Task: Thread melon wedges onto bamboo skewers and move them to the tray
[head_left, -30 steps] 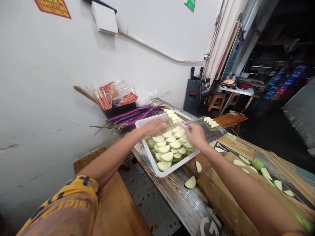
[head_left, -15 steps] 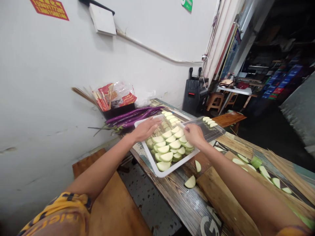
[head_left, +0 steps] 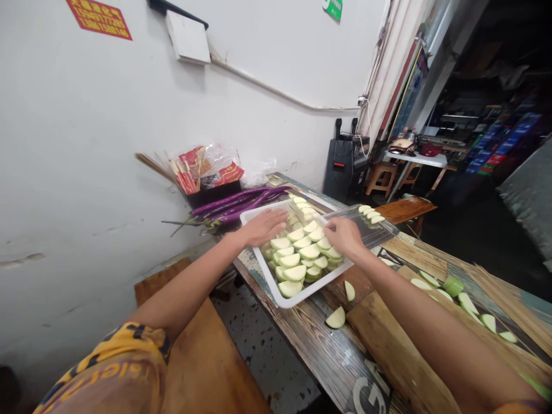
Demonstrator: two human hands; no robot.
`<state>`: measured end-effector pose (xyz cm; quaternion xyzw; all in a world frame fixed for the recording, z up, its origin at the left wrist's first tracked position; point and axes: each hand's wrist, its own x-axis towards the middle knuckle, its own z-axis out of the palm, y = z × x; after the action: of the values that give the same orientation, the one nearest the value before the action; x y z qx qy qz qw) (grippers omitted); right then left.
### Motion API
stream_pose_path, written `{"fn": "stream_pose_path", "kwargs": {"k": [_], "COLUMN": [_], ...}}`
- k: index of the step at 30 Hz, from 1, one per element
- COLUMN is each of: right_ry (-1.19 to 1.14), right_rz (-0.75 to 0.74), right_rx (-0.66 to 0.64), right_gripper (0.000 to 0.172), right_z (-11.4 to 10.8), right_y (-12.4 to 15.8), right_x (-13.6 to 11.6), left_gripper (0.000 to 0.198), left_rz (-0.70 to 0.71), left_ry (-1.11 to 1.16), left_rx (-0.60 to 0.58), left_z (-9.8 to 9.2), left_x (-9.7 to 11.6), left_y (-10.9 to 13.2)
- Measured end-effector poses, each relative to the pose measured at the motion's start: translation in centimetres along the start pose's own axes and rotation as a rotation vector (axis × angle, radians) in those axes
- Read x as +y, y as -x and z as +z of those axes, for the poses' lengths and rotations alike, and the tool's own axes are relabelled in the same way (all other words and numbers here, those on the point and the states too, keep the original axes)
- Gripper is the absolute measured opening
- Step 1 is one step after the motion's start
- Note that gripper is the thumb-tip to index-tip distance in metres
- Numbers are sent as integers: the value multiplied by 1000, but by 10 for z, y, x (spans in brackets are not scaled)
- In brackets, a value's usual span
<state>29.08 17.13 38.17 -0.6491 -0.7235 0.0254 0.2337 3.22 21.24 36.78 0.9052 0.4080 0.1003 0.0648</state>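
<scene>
A white-rimmed tray (head_left: 281, 300) stands on the wooden table, filled with rows of half-round, pale vegetable slices (head_left: 294, 273) with green edges. Thin sticks run among the slices near the tray's middle. My left hand (head_left: 264, 226) lies flat across the tray's left side, fingers stretched out over the sticks and slices. At the opposite rim, my right hand (head_left: 345, 234) is closed with thumb and fingers pinched together; what they hold, if anything, is hidden. Beyond it, a clear lid-like tray (head_left: 379, 231) carries a few more slices (head_left: 371, 214).
Long purple eggplants (head_left: 233, 206) lie behind the tray, beside a black box (head_left: 215, 194) of skewers. Two loose slices (head_left: 336, 318) lie in front. A wooden board (head_left: 388, 339) and more cut pieces (head_left: 468, 307) are at right. A black speaker (head_left: 345, 167) stands behind.
The view has shifted slightly, so everything sits a little further right. My left hand has moved slightly inward over the tray; my right hand stays at the right rim.
</scene>
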Motion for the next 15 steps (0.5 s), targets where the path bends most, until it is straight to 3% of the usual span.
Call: {"fn": "stream_pose_path", "kwargs": {"k": [9,12,15], "right_ry": [-21,-29,-36], "right_rz": [52,58,55], "right_rx": [70,93,105], "right_gripper": [21,21,21], "right_z": [1,3,4], "right_y": [6,6,2], "right_x": [3,5,6], "left_gripper": [62,62,61], "left_rz": [72,59,133], "left_ry": [7,7,-7], "left_rx": [-66,4,66], "left_z": [-13,-14,-19], "left_x": [19,23,23], "left_y": [-18,-24,-29]}}
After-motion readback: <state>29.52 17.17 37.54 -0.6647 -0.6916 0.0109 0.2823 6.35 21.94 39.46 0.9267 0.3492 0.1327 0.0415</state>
